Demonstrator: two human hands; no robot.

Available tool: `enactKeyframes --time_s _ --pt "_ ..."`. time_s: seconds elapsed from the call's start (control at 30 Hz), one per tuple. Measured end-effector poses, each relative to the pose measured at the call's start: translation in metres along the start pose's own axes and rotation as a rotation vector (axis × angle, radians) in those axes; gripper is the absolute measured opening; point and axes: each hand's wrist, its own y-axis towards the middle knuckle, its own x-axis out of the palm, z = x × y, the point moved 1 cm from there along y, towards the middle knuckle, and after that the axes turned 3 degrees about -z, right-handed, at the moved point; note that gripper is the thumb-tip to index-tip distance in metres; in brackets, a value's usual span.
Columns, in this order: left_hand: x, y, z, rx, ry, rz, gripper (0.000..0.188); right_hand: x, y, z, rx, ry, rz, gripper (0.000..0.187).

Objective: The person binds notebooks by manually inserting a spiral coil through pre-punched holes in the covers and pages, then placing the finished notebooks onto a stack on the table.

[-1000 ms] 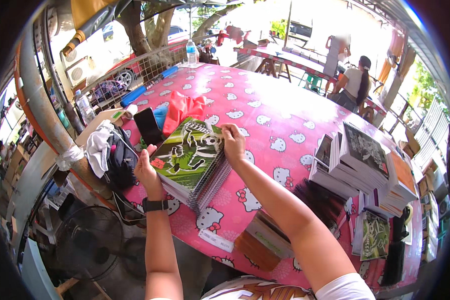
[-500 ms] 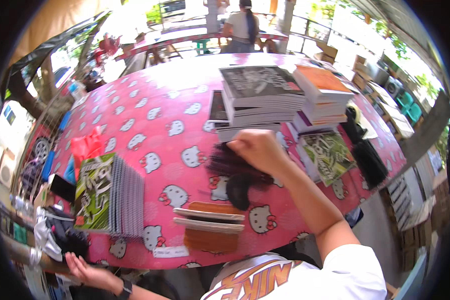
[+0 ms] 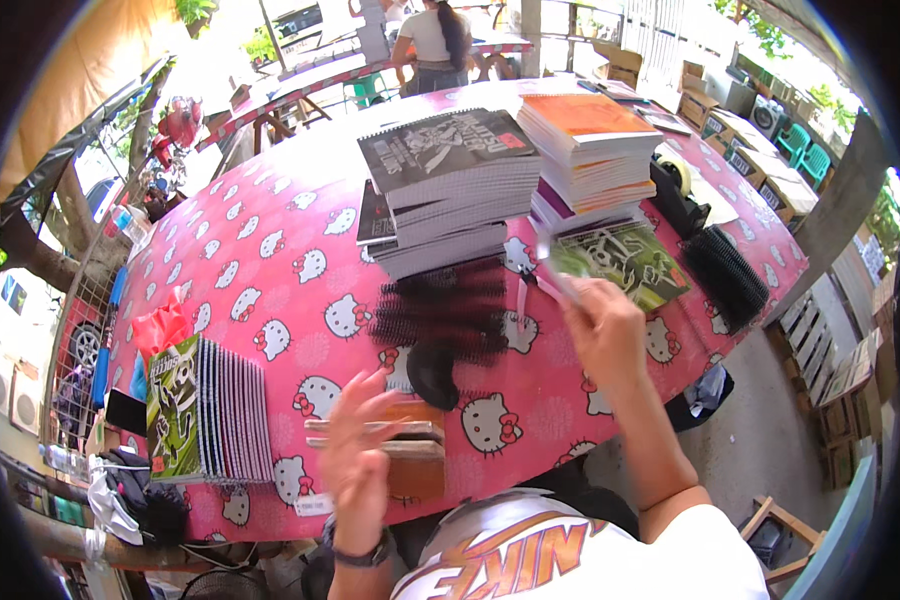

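Observation:
My right hand (image 3: 602,325) is raised over the pink patterned table (image 3: 270,270), closed around a thin pale strip (image 3: 555,272) that is blurred by motion. Just left of it lies a pile of black plastic binding combs (image 3: 440,312). My left hand (image 3: 355,462) hovers with fingers spread above a small stack of brown boards (image 3: 410,455) at the near edge, holding nothing. Behind the combs stands a tall stack of spiral notebooks with a dark cover (image 3: 448,180). A green-covered notebook (image 3: 628,262) lies flat beyond my right hand.
An orange-topped notebook stack (image 3: 590,150) stands at the back right, with a tape dispenser (image 3: 676,182) and more black combs (image 3: 725,275) near the right edge. A fanned row of green notebooks (image 3: 208,410) lies at the left. A person (image 3: 432,40) sits at a far table.
My left hand has come up from the lower left edge to above the brown boards. My right hand has lifted off the black combs and moved right, with the strip in it.

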Motion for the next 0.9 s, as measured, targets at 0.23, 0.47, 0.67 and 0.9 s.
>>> enactKeyframes --time_s 0.23,0.47,0.67,0.9 --pt "0.009 0.004 -0.002 -0.038 -0.015 0.167 0.039 0.026 -0.019 -0.117 -0.501 0.530 -0.385 0.057" --pt "-0.076 0.014 0.040 0.334 0.315 0.382 0.036 0.043 -0.004 -0.061 -0.024 0.725 -0.121 0.046" --pt "-0.120 0.010 0.046 0.308 0.177 0.077 0.032 0.056 -0.050 -0.057 -0.072 0.965 -0.622 0.027" --pt "-0.113 0.022 0.034 0.196 0.148 -0.022 0.025 0.051 -0.063 -0.054 -0.144 0.785 -0.594 0.022"
